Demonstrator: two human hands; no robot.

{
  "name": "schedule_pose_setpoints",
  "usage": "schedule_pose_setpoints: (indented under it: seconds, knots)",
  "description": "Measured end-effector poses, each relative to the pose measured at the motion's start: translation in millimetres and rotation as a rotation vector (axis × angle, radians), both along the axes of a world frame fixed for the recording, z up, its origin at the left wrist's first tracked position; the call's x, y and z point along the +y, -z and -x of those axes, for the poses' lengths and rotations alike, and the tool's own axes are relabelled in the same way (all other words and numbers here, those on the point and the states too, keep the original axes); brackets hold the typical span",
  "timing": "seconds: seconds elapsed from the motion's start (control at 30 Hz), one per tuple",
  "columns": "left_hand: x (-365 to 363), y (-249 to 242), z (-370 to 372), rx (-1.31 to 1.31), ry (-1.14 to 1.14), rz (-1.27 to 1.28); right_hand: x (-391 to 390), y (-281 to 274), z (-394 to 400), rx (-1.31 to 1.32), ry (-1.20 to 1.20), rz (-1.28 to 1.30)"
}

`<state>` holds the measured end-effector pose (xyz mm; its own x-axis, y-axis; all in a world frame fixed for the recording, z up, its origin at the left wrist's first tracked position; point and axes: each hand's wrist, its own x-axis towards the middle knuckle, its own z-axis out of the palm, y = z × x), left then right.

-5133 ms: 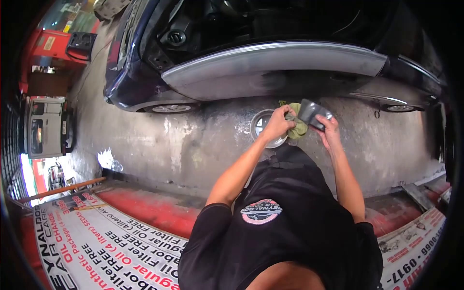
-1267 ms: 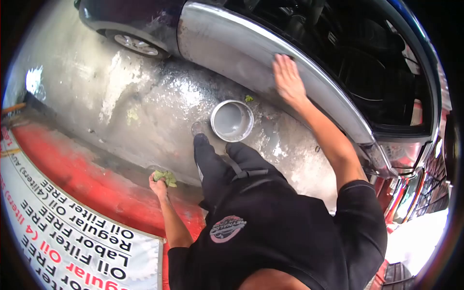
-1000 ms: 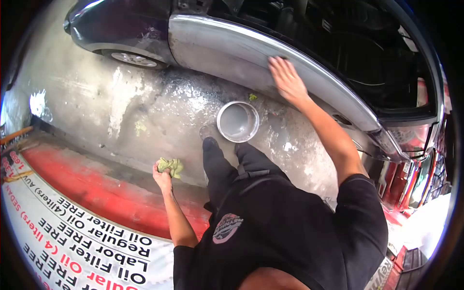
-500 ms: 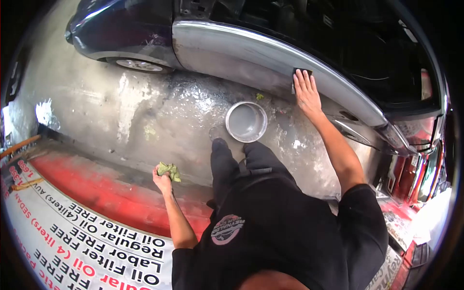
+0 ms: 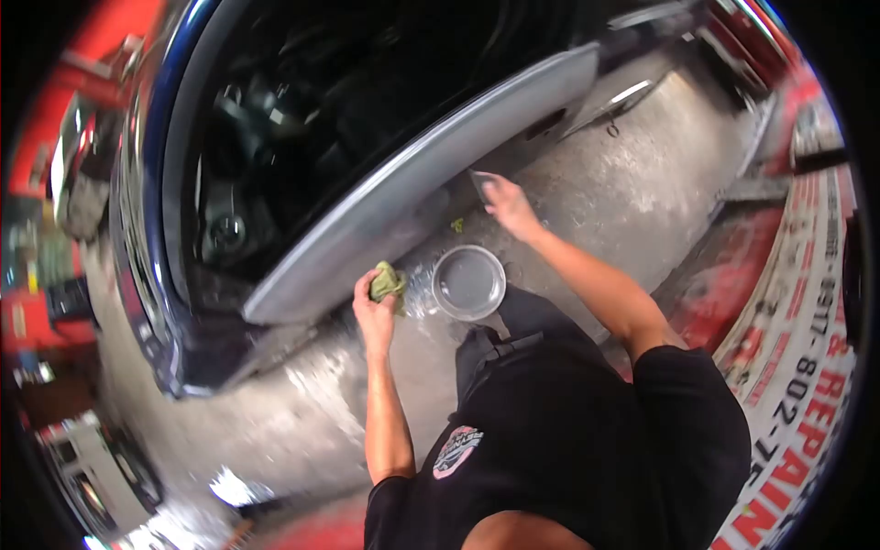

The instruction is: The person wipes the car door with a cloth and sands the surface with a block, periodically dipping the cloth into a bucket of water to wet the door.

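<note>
My left hand [image 5: 374,312] is closed around a green rag [image 5: 388,280], bunched in the fingers and held up just beside the lower edge of the grey panel [image 5: 403,206] on the car [image 5: 165,229]. The rag looks soft and limp, probably damp, so it weighs next to nothing and takes whatever shape I squeeze it into; a full-fist grip on the wad seems the sure way to hold it. My right hand [image 5: 506,203] reaches out to the panel farther along its lower edge, fingers spread flat over a dark sanding pad [image 5: 480,180] pressed against the metal; the view is blurred, so I cannot tell how much of the pad my palm covers. That pad looks thin and bendy, likely slick when wet, best held flat under the fingers rather than pinched. Between my arms a round tub [image 5: 468,282] of grey water stands on the wet concrete floor [image 5: 632,192], close by my knee. It is open-topped and would slop if knocked.
</note>
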<state>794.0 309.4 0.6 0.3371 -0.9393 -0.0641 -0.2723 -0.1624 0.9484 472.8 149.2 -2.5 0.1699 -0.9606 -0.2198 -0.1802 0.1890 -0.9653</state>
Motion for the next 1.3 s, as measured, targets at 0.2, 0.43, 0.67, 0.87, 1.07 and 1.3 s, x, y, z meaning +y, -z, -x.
schedule_pose_setpoints:
  seconds: [0.2, 0.43, 0.67, 0.87, 1.07, 1.3]
  knots:
    - [-171.1, -101.8, 156.3, -0.244, 0.525, 0.283, -14.2, 28.5, 161.7, -0.720, 0.733, -0.153]
    - [-326.1, -122.7, 279.8, -0.800, 0.659, 0.536, -117.1, 10.3, 221.9, 0.016, 0.945, 0.463]
    - [-355.9, -103.1, 290.9, -0.757, 0.658, 0.399, -192.8, -11.4, 190.2, 0.338, 0.758, 0.620]
    - [-353.0, -114.2, 301.9, -0.572, 0.543, 0.248, -197.9, -6.6, 170.2, 0.502, 0.693, 0.438]
    - [-325.4, -106.7, 299.1, -0.560, 0.737, 0.276, -164.7, 9.2, 176.6, 0.609, 0.912, 0.448]
    - [-291.9, -102.9, 305.6, -0.431, 0.893, 0.304, -129.7, -3.0, 182.9, 0.608, 1.056, 0.523]
